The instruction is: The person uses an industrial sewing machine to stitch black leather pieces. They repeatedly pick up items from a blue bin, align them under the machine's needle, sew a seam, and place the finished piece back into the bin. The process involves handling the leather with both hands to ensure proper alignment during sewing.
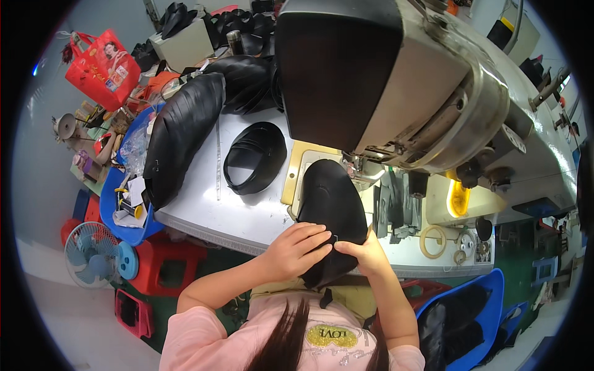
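Observation:
A smooth black shoe upper (331, 195) lies under the head of an industrial sewing machine (427, 133), its far end close to the needle area. My left hand (298, 248) rests on the near left part of the upper, fingers close together and bent over it; its thumb is out of sight. On the right edge my right hand (369, 252) grips the same piece, thumb on top and the other fingers mostly hidden. Left of the machine, a black upper bent into a loop (255, 157) sits on the white table (207, 213).
Long overlapping stacks of black uppers (185, 139) line the table's left side. A blue tub (114, 207) holds odds and ends; another blue tub (495, 297) at lower right holds black pieces. Dark strips (398, 201) hang or lie right of the needle. A fan (93, 256) stands far left.

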`<state>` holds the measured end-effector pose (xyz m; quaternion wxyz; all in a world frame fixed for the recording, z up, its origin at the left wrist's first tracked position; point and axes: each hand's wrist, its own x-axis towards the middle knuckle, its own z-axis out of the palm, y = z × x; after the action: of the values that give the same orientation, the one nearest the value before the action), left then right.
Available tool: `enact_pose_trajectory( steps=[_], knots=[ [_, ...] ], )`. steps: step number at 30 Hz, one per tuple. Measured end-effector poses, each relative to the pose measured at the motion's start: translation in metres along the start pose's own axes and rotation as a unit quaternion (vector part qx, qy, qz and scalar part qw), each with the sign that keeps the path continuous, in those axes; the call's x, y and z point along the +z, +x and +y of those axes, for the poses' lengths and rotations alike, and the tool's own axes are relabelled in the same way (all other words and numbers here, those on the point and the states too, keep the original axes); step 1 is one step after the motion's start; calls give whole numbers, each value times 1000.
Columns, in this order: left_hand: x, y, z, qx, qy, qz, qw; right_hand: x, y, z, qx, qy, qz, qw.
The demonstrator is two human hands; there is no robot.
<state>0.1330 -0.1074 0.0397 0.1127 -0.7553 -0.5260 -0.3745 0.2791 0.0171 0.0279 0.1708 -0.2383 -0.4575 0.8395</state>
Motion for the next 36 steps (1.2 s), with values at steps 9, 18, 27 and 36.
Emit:
enact_pose_trajectory(
  steps=[9,18,27,36],
  knots=[
    [1,-1,-2,6,1,-20,1000,0,1,2,6,-7,-10,1000],
    [-13,6,-11,59,62,6,996,12,19,-22,56,20,-42,997],
    [4,73,-75,96,40,62,993,-31,39,-24,-48,32,32,998],
    [0,84,-76,79,29,63,994,-52,30,-28,-115,14,83,990]
  ],
)
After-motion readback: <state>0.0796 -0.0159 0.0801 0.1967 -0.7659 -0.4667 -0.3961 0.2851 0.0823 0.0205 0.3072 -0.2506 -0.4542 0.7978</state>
